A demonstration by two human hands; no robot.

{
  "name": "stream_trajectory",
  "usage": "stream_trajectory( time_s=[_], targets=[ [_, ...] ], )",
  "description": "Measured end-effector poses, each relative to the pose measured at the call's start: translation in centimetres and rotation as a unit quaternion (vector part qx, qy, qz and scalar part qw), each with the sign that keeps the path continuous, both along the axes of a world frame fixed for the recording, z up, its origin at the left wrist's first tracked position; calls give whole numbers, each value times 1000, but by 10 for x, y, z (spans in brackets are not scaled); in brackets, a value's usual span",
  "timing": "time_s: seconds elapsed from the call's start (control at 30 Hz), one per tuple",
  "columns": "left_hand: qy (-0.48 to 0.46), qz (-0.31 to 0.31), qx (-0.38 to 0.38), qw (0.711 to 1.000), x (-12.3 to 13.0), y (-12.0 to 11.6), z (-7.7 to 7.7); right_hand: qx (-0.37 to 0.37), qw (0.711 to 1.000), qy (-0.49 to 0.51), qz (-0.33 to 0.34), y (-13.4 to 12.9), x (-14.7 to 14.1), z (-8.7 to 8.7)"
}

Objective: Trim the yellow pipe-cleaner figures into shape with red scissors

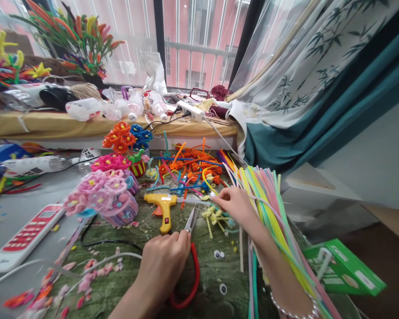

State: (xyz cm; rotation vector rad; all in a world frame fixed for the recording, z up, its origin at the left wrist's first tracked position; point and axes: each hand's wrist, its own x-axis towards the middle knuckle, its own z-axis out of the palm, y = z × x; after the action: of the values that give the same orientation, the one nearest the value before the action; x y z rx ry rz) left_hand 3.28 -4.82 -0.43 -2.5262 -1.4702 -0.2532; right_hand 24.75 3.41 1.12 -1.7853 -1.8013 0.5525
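My left hand [164, 259] is closed over the pair of scissors [197, 272], covering part of its red handles. The blades point away from me, slightly parted. My right hand [237, 206] has thumb and forefinger pinched together, with a small whitish bit at the fingertips that is too small to make out. Pale yellow pipe-cleaner pieces [214, 217] lie just below that hand. Long pastel pipe cleaners [264, 195] are bundled beside and under my right forearm. A yellow glue gun [165, 206] rests on its side beyond the scissors.
Pipe-cleaner flowers in pots [103, 195] stand at left, near a white power strip [28, 237]. Orange pipe-cleaner pieces [193, 161] are heaped at the back. Googly eyes [223, 289] lie in front. A green box [346, 268] is at right; plastic bottles [86, 109] lie on the sill.
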Motion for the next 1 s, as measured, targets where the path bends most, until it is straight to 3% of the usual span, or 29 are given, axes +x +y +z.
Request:
stream_trajectory(
  time_s=[0.27,0.43,0.67,1.0],
  targets=[
    [49,93,-129,986,7,-1,10,-42,994,-83,63,-20,-12,-9],
    [61,101,-156,981,9,-2,12,-99,974,-197,57,-31,-30,1],
    [71,108,-206,970,10,-12,22,-108,949,-291,56,-47,-51,17],
    [92,129,-218,963,8,-23,10,-114,962,-246,-3,-46,-59,0]
  ],
)
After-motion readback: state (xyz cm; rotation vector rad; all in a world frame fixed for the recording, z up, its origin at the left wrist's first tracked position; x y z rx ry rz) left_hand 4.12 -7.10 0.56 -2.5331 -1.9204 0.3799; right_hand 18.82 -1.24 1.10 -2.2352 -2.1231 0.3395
